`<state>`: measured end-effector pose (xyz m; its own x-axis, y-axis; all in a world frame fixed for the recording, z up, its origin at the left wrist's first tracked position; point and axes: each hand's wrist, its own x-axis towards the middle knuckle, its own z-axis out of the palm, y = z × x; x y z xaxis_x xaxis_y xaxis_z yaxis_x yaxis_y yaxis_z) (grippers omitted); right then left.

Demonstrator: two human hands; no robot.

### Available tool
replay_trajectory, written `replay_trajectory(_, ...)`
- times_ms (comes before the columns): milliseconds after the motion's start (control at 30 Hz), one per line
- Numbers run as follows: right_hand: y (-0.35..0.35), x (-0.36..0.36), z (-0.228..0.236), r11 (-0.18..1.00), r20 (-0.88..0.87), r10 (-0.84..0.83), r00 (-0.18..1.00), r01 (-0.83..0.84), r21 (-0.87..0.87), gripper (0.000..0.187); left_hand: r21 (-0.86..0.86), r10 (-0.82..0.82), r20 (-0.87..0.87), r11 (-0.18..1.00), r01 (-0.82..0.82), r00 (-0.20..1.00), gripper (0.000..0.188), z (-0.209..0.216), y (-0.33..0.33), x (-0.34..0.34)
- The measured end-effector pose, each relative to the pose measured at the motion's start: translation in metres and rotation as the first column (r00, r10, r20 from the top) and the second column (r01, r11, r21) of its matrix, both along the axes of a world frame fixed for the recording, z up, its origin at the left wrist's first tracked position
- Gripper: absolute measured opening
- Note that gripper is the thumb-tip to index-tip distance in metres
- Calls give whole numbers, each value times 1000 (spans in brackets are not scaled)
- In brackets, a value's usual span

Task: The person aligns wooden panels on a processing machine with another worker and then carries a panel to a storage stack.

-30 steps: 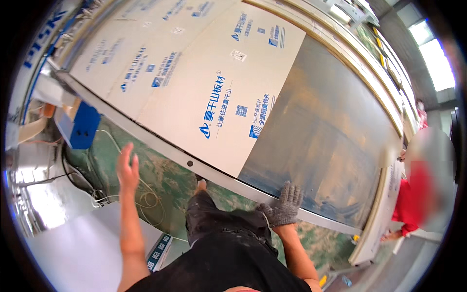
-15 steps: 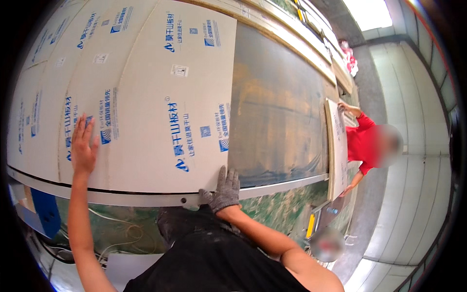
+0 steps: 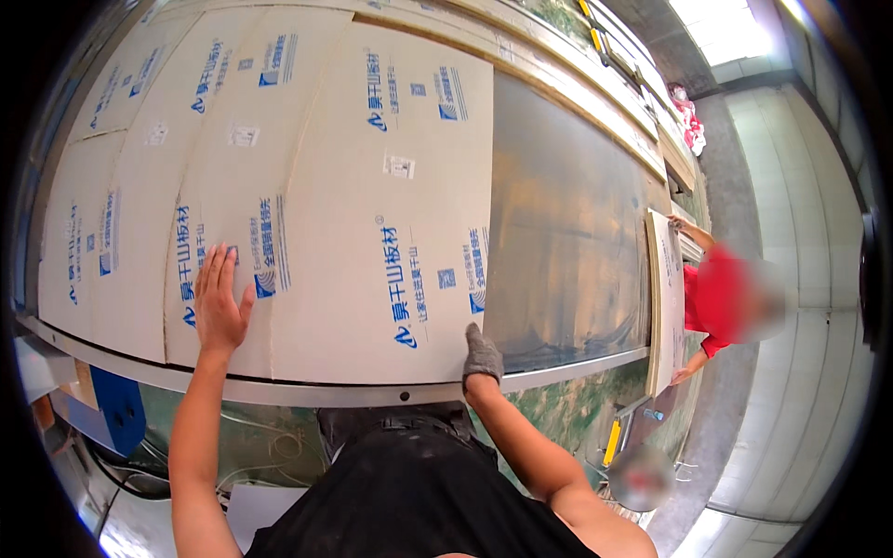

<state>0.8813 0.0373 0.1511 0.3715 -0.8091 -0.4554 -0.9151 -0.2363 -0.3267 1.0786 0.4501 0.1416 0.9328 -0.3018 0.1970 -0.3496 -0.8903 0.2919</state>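
Several pale boards with blue print lie side by side on a long metal-edged bed. My bare left hand (image 3: 221, 305) rests flat on one of them, near the seam with its neighbour, fingers stretched out. My right hand (image 3: 482, 358), in a grey knitted glove, is closed at the near right corner of the rightmost pale board (image 3: 349, 270). One gloved digit points up along the top of that board's edge; the other fingers are mostly hidden.
Right of the boards lies a dark, scuffed flat surface (image 3: 567, 232). A metal rail (image 3: 363, 394) runs along the near side. Beyond the far right end, a person in red (image 3: 721, 293) holds another pale board (image 3: 662, 302). Cables (image 3: 270, 446) lie on the green floor.
The whole view has shifted, so the boards and bed appear farther right. My right hand has gone from spread fingers to closed at the board's corner. My left hand stays flat.
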Motion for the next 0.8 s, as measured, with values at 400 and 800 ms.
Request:
replay_trajectory(400,-41,-5,-13,838,282,-149,948,-30,545,52,-186,-171,209,960,211,963,34,-3,19,-1)
replay_trajectory(800,-57,-10,49,866,301,104,948,-235,442,49,-722,-52,-433,617,-312,900,53,15,-89,67)
